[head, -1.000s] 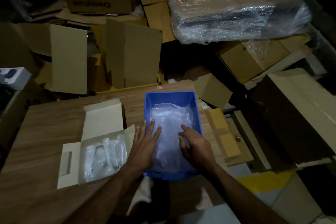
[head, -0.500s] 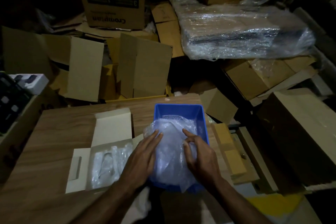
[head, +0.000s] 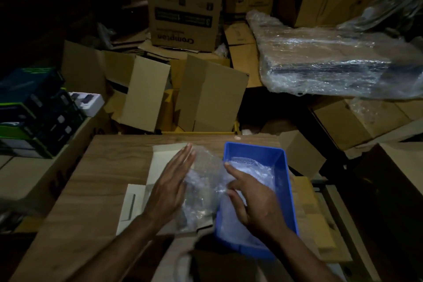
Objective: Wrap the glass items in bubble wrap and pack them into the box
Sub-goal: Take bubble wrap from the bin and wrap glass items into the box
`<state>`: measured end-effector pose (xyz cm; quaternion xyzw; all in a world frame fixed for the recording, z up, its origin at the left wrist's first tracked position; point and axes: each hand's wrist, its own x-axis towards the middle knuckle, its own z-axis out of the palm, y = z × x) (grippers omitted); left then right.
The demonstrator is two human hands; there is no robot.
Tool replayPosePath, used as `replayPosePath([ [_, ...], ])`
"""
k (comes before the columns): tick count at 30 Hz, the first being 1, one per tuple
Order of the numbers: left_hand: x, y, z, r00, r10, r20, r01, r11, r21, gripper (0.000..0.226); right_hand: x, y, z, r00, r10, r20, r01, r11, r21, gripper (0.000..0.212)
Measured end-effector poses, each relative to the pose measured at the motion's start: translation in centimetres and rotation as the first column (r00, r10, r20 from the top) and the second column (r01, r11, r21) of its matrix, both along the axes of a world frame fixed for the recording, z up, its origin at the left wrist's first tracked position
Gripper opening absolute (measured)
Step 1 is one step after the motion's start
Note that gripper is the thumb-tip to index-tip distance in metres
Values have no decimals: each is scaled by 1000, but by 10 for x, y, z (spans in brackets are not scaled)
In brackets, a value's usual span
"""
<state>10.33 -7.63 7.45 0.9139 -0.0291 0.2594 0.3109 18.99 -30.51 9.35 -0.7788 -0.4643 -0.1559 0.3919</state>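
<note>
A bubble-wrapped bundle (head: 202, 186) is held between my two hands, above the open white box (head: 137, 204) and just left of the blue plastic bin (head: 282, 167). My left hand (head: 170, 186) presses flat against the bundle's left side, fingers straight. My right hand (head: 254, 194) grips its right side over the bin's left wall, index finger extended. More bubble wrap (head: 256, 173) lies inside the bin. What the bundle contains is hidden by the wrap. The box's lid flap (head: 164, 150) stands open at the back.
The wooden table (head: 103, 167) carries the box and bin. Opened cardboard cartons (head: 206, 94) crowd behind it, a plastic-wrapped slab (head: 332, 62) lies at the back right, and dark product boxes (head: 34, 110) are stacked at the left. The scene is dim.
Both hands lifted the bubble-wrapped bundle out of the blue bin and carried it left, over the white box. The camera view tilted upward.
</note>
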Motion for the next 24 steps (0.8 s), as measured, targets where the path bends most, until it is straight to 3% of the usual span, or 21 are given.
replayPosePath([
  [3, -27, 29, 15, 1000, -12, 6, 11, 988, 154, 64, -10, 16, -9, 993, 104, 62, -99, 992, -73, 7],
  [8, -60, 46, 26, 987, -163, -9, 156, 929, 335, 51, -24, 41, -7, 988, 149, -36, -152, 985, -82, 36],
  [11, -73, 49, 33, 986, -165, 15, 156, 958, 242, 39, -31, 53, 7, 934, 123, -337, -149, 987, -53, 21],
  [13, -81, 46, 35, 996, -87, -9, 87, 996, 0, 39, -30, 66, 12, 838, 171, -518, -175, 984, 41, 14],
  [15, -83, 36, 35, 996, 13, -94, -46, 932, -359, 39, -30, 83, 13, 630, 200, -751, -138, 980, 145, 22],
  [16, -81, 30, 36, 988, 65, -140, -128, 852, -507, 36, -29, 92, 13, 450, 215, -867, -95, 977, 193, 40],
  [18, -71, 28, 32, 956, 184, -230, -293, 686, -666, 27, -33, 103, 15, -92, 308, -947, 16, 951, 308, 65],
  [19, -68, 29, 29, 940, 209, -271, -341, 625, -702, 23, -37, 104, 18, -303, 358, -883, 83, 933, 350, 61],
  [20, -65, 31, 27, 928, 210, -307, -371, 579, -726, 23, -43, 103, 20, -418, 409, -811, 151, 912, 382, 62],
  [21, -64, 34, 23, 911, 221, -349, -413, 537, -736, 28, -50, 100, 19, -465, 469, -751, 228, 883, 410, 69],
  [24, -65, 42, 15, 808, 327, -490, -585, 354, -730, 36, -70, 90, 6, -500, 611, -614, 367, 791, 489, 92],
])
